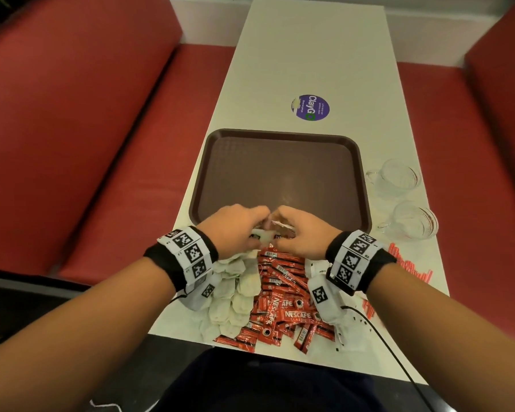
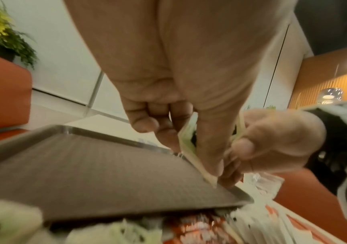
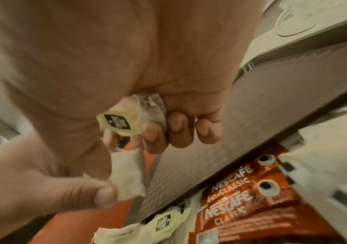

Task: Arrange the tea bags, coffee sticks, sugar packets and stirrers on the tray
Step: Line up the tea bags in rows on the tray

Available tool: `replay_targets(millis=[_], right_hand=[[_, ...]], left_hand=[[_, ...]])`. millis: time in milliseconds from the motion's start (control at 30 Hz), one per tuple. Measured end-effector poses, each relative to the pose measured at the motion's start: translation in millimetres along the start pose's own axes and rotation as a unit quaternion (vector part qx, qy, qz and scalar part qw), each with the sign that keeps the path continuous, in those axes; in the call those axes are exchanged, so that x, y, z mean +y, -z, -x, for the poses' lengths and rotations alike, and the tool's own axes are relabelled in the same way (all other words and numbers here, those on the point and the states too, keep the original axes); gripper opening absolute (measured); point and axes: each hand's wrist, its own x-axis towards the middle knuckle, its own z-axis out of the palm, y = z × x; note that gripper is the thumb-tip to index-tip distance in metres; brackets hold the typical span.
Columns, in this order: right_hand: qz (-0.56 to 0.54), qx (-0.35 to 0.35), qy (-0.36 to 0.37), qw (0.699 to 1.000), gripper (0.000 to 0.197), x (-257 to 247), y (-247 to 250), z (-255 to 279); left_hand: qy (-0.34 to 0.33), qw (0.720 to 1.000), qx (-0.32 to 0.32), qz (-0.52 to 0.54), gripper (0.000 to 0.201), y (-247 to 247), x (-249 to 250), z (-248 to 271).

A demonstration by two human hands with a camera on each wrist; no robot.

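- Tray (image 1: 280, 173): brown, lies flat on the white table (image 1: 309, 55), beyond the pile of supplies; its bare floor carries nothing apart from the hands over its near edge.
- Left hand (image 1: 229, 227): fingers curled, pinching a tea bag (image 2: 189, 145) over the near rim of the tray.
- Right hand (image 1: 304, 230): fingers curled round a tea bag and its tag (image 3: 118, 123); the 2 hands meet, touching or nearly so.
- Tea bags (image 1: 232, 292): loose heap on the table, near left, under the left wrist.
- Coffee sticks (image 1: 280, 307): red packets in a heap just beside the tea bags, short of the tray.
- Sugar packets (image 1: 318, 267): white, partly hidden under the right wrist; number cannot be told.
- Stirrers (image 1: 411, 266): red, on the table to the right of the right wrist.
- 2 glass cups (image 1: 399, 176): on the table to the right of the tray.
- Purple round sticker (image 1: 309, 107): on the table beyond the tray.
- Red benches (image 1: 87, 144): on both sides of the table.
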Motion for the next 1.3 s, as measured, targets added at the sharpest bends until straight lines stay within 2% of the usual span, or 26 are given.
replay_targets(millis=[100,200,300,333,400,500,567,667,733,800,900,1000,1133,1233,1300], right_hand=[[-0.022,0.043,0.047,0.998,0.022,-8.4,2.1,-8.9],[-0.053,0.072,0.041,0.995,0.01,-15.0,5.9,-18.5],[-0.085,0.11,0.048,0.989,0.018,-20.5,8.6,-24.0],[-0.092,0.125,0.052,0.986,0.02,-22.2,9.3,-26.4],[-0.108,0.155,0.051,0.981,0.02,-25.5,11.3,-31.8],[-0.164,0.185,0.03,0.969,0.02,-25.1,12.2,-44.3],[-0.19,0.189,0.019,0.963,0.023,-22.7,11.5,-52.9],[-0.139,0.181,-0.015,0.974,0.02,-15.6,11.7,-63.6],[-0.108,0.17,-0.028,0.979,0.016,-7.2,8.9,-67.5],[-0.094,0.157,-0.045,0.982,0.02,0.3,3.2,-72.2],[-0.037,0.135,-0.085,0.987,0.019,6.1,-4.0,-84.5],[0.04,0.101,-0.12,0.987,0.012,7.0,-7.6,-95.1],[0.115,-0.002,-0.131,0.985,0.027,6.6,-8.0,-92.8],[0.122,-0.052,-0.137,0.982,0.031,8.0,-6.1,-87.5],[0.113,-0.062,-0.145,0.981,0.032,9.0,-5.4,-86.1]], left_hand=[[-0.029,0.998,0.036,0.044,0.036,17.7,2.3,0.9],[-0.037,0.992,0.085,0.083,0.038,34.2,1.0,1.1],[-0.037,0.973,0.171,0.15,0.031,41.1,-7.8,1.1],[-0.025,0.964,0.188,0.186,0.03,41.5,-12.6,1.0],[0.018,0.95,0.176,0.258,0.031,42.1,-22.7,-0.3],[0.063,0.947,0.148,0.28,0.021,41.9,-37.6,-7.1],[0.076,0.939,0.169,0.29,0.01,43.9,-45.8,-15.1],[0.104,0.921,0.215,0.308,0.001,51.8,-64.9,-33.2],[0.125,0.91,0.238,0.316,0.005,59.7,-80.1,-47.6],[0.141,0.916,0.208,0.312,0.007,63.0,-93.6,-60.3],[0.165,0.944,0.102,0.265,0.001,55.2,-101.5,-76.6],[0.169,0.979,0.043,0.108,0.022,39.3,-101.0,-90.1],[0.177,0.984,-0.014,-0.011,0.05,27.4,-101.4,-102.5],[0.196,0.978,-0.044,-0.063,0.051,26.6,-102.9,-108.1],[0.2,0.976,-0.046,-0.066,0.042,28.0,-102.8,-108.4]])
